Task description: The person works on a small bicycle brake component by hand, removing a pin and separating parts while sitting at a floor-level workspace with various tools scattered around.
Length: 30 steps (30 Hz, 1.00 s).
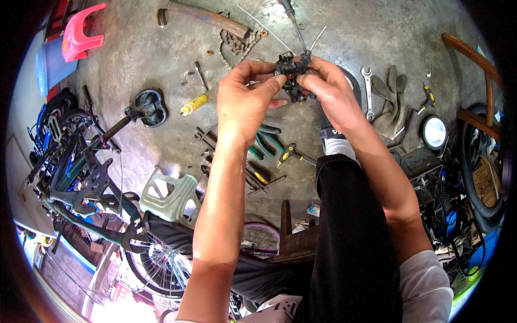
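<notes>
Both hands hold a black bicycle part (291,69) above the floor; it has small jointed pieces and looks like a brake caliper or derailleur, but I cannot tell which. Thumb and fingers of my left hand (250,89) pinch its left side. My right hand (331,89) grips the right side, thumb pressed against the front. Between the fingertips a small reddish spot shows. Thin metal rods or wires (266,29) appear behind the part, and a screwdriver (291,19) has its tip right behind it. Whether these touch the part is unclear.
Around lie a hammer (212,20), chain (237,46), yellow bottle (195,104), wrench (368,94), gloves (390,102), green-handled pliers (265,144) and a yellow-black T-handle tool (289,155). A bicycle frame with saddle (149,107) and a grey stool (171,195) stand left. Wooden bars (474,56) edge the right.
</notes>
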### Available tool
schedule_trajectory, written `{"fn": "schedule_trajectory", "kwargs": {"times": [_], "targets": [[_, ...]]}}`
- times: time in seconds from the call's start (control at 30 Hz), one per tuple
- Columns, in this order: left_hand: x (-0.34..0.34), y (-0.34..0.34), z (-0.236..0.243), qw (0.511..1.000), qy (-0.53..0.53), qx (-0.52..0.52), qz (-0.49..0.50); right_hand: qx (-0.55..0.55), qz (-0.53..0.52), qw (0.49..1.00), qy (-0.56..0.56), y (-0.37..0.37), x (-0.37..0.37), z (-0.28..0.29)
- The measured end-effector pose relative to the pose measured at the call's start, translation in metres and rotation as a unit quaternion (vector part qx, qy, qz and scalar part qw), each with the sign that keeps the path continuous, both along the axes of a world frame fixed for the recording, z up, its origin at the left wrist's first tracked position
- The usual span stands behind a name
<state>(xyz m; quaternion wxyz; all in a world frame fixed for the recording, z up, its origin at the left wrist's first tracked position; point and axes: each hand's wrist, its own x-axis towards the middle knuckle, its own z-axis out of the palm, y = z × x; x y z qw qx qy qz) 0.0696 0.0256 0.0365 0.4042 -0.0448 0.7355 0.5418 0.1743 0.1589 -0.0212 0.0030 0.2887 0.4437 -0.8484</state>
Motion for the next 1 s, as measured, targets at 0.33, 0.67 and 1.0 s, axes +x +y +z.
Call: {"fn": "schedule_trajectory", "kwargs": {"times": [0.33,0.67,1.0], "targets": [[0.004,0.0,0.002,1.0,0.023,0.003,0.007,0.024,0.024,0.999,0.032,-0.007,0.005,0.0],[0.031,-0.007,-0.004,0.949,0.308,-0.001,-0.064,0.113,-0.013,0.988,0.104,-0.014,0.012,0.004],[0.039,-0.019,-0.023,0.956,0.276,0.096,0.023,0.444,-0.013,0.884,0.147,-0.014,0.002,0.016]]}}
